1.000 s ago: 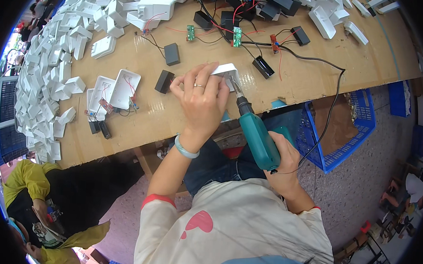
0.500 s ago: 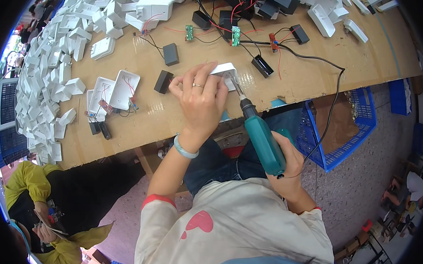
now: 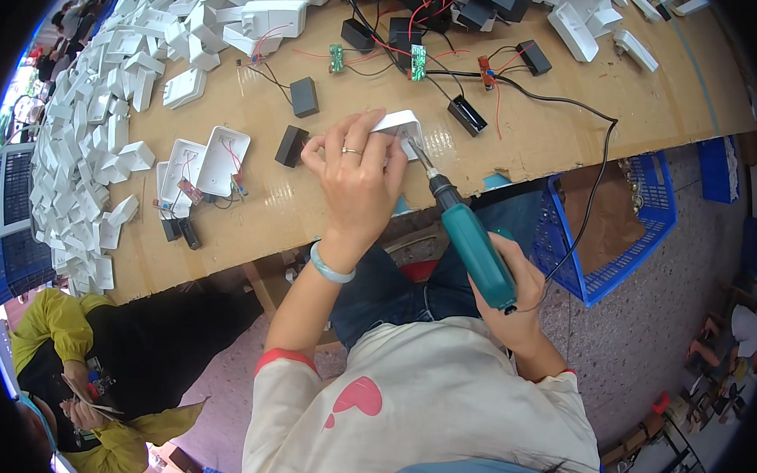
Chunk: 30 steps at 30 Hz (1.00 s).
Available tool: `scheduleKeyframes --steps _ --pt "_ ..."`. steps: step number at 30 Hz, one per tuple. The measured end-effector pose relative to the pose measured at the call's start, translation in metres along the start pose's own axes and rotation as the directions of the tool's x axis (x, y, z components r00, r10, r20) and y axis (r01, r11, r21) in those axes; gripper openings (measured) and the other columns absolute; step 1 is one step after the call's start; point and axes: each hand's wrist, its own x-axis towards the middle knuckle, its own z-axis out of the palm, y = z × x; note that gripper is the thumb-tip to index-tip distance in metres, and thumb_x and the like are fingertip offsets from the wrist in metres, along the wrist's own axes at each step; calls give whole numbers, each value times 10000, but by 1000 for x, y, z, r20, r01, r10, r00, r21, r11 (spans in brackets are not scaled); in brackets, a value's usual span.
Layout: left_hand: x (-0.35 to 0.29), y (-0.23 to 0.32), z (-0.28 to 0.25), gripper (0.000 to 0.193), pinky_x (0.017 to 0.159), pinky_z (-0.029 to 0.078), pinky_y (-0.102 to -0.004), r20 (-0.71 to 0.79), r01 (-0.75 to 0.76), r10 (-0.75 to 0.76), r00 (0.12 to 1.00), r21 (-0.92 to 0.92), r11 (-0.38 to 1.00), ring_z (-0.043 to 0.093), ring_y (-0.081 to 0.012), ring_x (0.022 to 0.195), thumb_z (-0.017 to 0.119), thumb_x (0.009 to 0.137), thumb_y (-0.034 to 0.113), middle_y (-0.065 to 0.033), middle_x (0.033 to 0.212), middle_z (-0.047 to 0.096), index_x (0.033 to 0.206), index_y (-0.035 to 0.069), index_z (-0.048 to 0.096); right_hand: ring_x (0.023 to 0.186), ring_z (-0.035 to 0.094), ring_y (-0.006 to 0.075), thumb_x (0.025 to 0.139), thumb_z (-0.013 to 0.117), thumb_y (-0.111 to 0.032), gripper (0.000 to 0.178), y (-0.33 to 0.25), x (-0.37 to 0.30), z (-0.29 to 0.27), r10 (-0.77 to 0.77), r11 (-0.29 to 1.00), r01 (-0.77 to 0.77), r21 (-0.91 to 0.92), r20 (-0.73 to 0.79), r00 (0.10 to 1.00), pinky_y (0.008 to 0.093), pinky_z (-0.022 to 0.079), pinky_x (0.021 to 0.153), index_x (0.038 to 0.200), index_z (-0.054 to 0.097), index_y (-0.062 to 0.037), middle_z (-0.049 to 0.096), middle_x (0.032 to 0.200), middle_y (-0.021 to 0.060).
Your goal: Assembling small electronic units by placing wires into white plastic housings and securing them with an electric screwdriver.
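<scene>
My left hand (image 3: 358, 175) is closed around a white plastic casing (image 3: 407, 125) near the table's front edge. Part of the casing is hidden under its fingers. In my right hand (image 3: 515, 295) is a green corded electric screwdriver (image 3: 479, 252), held at a slant. Its metal bit reaches into the casing's open side; what the tip touches is too small to make out. Just left of my left hand stands a small black box (image 3: 292, 146). A black box with a hollow side (image 3: 468, 115) lies right of the casing.
White casings (image 3: 101, 136) are heaped along the left and back. Two open casing halves (image 3: 223, 161) with wired boards lie at left. Green circuit boards (image 3: 417, 63) and a black cable (image 3: 565, 101) are behind. A blue basket (image 3: 603, 287) stands right; a co-worker (image 3: 81, 366) sits at left.
The screwdriver has shifted slightly, its bit now a little further left and lower in the casing. My left hand keeps its hold almost without moving.
</scene>
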Motion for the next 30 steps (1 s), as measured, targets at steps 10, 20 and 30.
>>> scheduleKeyframes --steps 10,20,30 --pt "1 2 -2 112 974 342 -476 9 9 -9 1000 -21 1000 627 -248 1120 780 798 106 -38 1209 697 824 71 676 800 694 261 784 706 100 440 4 7 8 -7 1000 8 -22 31 999 308 532 730 1210 620 30 674 967 160" --pt "1 2 -1 110 972 341 -475 7 11 -11 1000 -23 1000 622 -256 1127 775 797 102 -40 1210 695 817 65 673 789 681 289 766 670 79 448 2 8 6 0 999 2 -35 49 999 319 527 725 1208 616 28 662 958 167" --pt "2 3 -2 99 981 338 -470 9 17 -16 1000 -27 1000 624 -255 1123 771 797 103 -38 1208 698 812 72 678 804 680 341 750 698 59 437 2 8 6 -3 998 6 -66 52 999 358 527 720 1178 621 13 657 931 171"
